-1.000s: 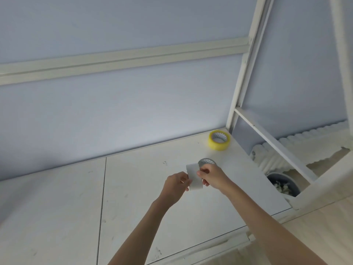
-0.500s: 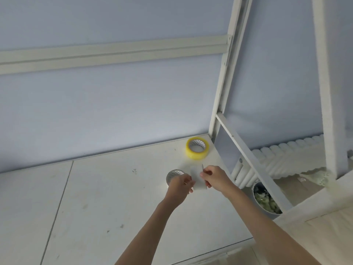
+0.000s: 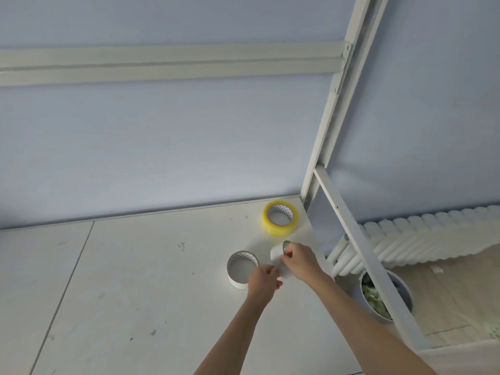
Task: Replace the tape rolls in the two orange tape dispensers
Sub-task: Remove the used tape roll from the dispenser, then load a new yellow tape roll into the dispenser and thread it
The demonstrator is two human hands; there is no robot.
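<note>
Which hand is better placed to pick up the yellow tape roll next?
Probably the right hand: it is nearer the yellow tape roll, though it holds a white roll. The left hand is farther away.

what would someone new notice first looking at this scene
The yellow tape roll stands out at the far right corner of the pale table, near the wall. Closer in, the right hand holds a white roll just above the table, with the left hand touching it, and another white roll lies flat beside them. No orange dispenser is in view.
</note>
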